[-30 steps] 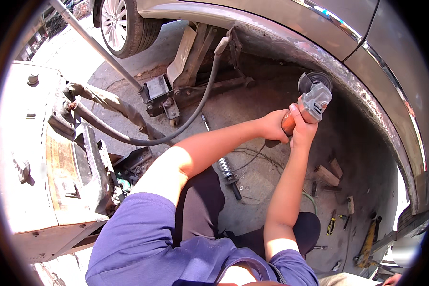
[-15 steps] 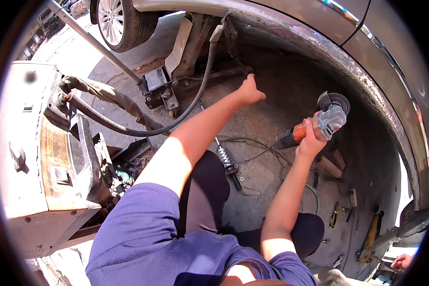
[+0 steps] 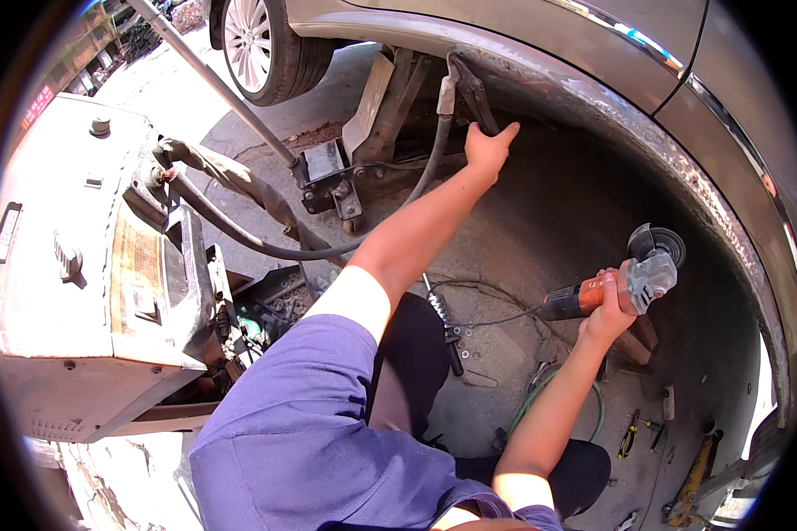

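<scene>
My right hand (image 3: 604,310) is wrapped round the body of an orange and grey angle grinder (image 3: 651,281), holding it off the floor beside the car's shaded underside. The grinder's disc and guard point up and away from me. My left arm reaches forward, and my left hand (image 3: 491,155) is closed round the lower end of a dark metal clamp (image 3: 475,93). That clamp hangs by the car's lower sill (image 3: 584,96), joined to a thick black cable (image 3: 437,155). How its jaws sit at the sill is hard to make out.
At left stands a worn metal machine box (image 3: 80,239) with cables. A floor jack (image 3: 354,181) with a long handle (image 3: 217,84) sits under the car. Yellow-handled pliers (image 3: 628,435), a spring-handled tool (image 3: 440,314), a green hose (image 3: 600,403) and a yellow tool (image 3: 689,491) lie on the floor.
My left hand has moved up and away from me, onto the lower end of the clamp. The grinder stays in my right hand. The whole view has shifted.
</scene>
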